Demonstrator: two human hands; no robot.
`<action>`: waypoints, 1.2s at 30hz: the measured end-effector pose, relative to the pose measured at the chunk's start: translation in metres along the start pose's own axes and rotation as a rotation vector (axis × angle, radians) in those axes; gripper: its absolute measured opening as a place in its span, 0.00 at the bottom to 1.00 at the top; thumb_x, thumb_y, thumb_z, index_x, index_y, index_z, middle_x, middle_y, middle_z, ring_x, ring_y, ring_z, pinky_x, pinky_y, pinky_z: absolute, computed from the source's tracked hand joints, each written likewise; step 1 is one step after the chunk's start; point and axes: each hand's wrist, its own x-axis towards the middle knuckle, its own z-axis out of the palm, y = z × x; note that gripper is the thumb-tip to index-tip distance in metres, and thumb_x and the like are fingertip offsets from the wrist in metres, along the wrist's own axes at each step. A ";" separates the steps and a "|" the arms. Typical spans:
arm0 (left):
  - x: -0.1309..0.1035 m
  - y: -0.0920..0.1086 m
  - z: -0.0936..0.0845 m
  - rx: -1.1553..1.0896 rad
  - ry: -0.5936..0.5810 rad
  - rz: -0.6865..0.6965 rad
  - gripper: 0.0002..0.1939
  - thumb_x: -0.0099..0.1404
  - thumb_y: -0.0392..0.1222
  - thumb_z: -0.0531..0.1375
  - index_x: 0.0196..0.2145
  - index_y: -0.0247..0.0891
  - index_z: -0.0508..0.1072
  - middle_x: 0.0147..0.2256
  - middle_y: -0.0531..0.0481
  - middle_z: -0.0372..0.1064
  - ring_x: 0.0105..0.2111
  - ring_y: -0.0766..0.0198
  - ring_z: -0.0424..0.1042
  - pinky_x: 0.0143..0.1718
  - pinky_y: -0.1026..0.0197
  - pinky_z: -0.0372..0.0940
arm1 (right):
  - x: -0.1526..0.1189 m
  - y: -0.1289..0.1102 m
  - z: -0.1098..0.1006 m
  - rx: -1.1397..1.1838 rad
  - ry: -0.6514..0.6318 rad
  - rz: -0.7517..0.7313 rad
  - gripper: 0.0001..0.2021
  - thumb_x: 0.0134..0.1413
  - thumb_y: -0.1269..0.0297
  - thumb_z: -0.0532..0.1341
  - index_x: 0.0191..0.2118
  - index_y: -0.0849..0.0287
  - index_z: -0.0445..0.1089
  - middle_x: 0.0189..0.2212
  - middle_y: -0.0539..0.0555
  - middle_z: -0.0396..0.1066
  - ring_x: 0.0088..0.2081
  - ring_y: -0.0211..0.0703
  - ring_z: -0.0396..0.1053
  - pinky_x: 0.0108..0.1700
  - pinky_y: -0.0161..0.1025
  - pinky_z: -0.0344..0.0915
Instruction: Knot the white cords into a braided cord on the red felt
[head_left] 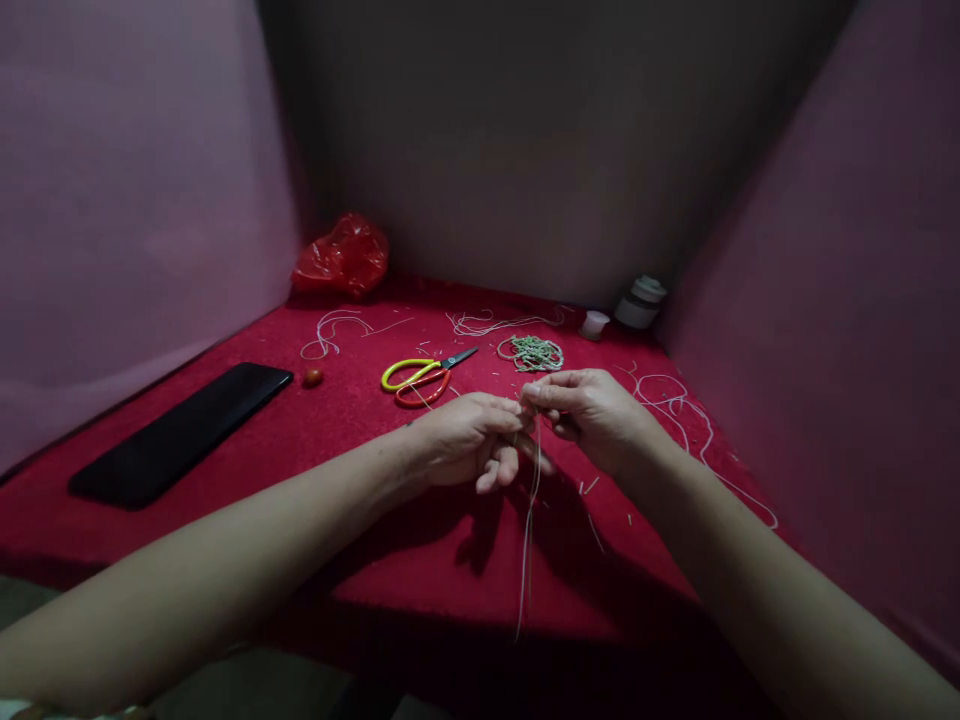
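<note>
Both hands meet above the middle of a red-covered table [337, 540]. Thin pale threads [532, 500] hang down from between the fingertips, past the table's front edge. My left hand [480, 435] pinches the threads with thumb and forefinger, its other fingers curled below. On the right, my right hand [581, 405] has thumb and forefinger pressed together on the same threads, touching the left fingertips. Any knot there is too small to make out. Just behind the left hand lie scissors [424, 380] with one yellow and one red handle. A green and white braided cord bundle [532, 352] rests beyond the hands.
A black phone-like slab [184, 435] and a small reddish-brown bead [313, 377] lie at left. Farther back are a red plastic bag [343, 257], a white spool [594, 325] and a lidded jar [640, 303]. Loose pale thread [701, 425] curls at right. Pink walls flank the table.
</note>
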 end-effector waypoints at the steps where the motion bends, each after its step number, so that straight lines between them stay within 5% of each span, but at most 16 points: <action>1: -0.001 0.001 0.005 -0.009 -0.011 0.007 0.04 0.61 0.32 0.47 0.29 0.34 0.60 0.26 0.40 0.73 0.12 0.70 0.64 0.09 0.70 0.57 | -0.003 -0.005 0.000 -0.009 0.011 -0.003 0.09 0.41 0.64 0.64 0.19 0.63 0.67 0.17 0.49 0.61 0.18 0.29 0.50 0.19 0.33 0.42; 8: -0.025 0.020 0.027 0.094 0.010 -0.057 0.04 0.59 0.38 0.55 0.28 0.35 0.63 0.17 0.57 0.60 0.09 0.78 0.51 0.09 0.74 0.47 | -0.027 -0.041 -0.006 0.008 0.003 0.015 0.08 0.39 0.67 0.63 0.17 0.63 0.66 0.13 0.48 0.56 0.16 0.29 0.50 0.18 0.33 0.41; 18: -0.055 0.050 0.032 0.469 0.248 0.021 0.08 0.55 0.41 0.61 0.25 0.32 0.71 0.15 0.56 0.57 0.11 0.78 0.50 0.11 0.71 0.44 | -0.043 -0.067 -0.023 0.024 -0.038 0.107 0.07 0.41 0.69 0.61 0.18 0.62 0.65 0.14 0.49 0.58 0.16 0.31 0.52 0.18 0.34 0.45; 30: -0.075 0.078 0.038 0.664 0.136 0.015 0.08 0.54 0.42 0.62 0.26 0.34 0.75 0.22 0.49 0.69 0.13 0.75 0.59 0.10 0.70 0.47 | -0.058 -0.124 -0.032 -0.022 0.078 0.120 0.14 0.56 0.72 0.51 0.22 0.71 0.63 0.14 0.48 0.59 0.20 0.25 0.54 0.21 0.34 0.40; 36: -0.083 0.080 0.046 0.720 0.194 -0.004 0.08 0.53 0.41 0.62 0.27 0.33 0.76 0.16 0.51 0.66 0.12 0.74 0.57 0.11 0.68 0.45 | -0.056 -0.143 -0.043 -0.044 0.126 0.131 0.17 0.56 0.70 0.46 0.21 0.77 0.60 0.18 0.42 0.52 0.22 0.19 0.51 0.20 0.41 0.40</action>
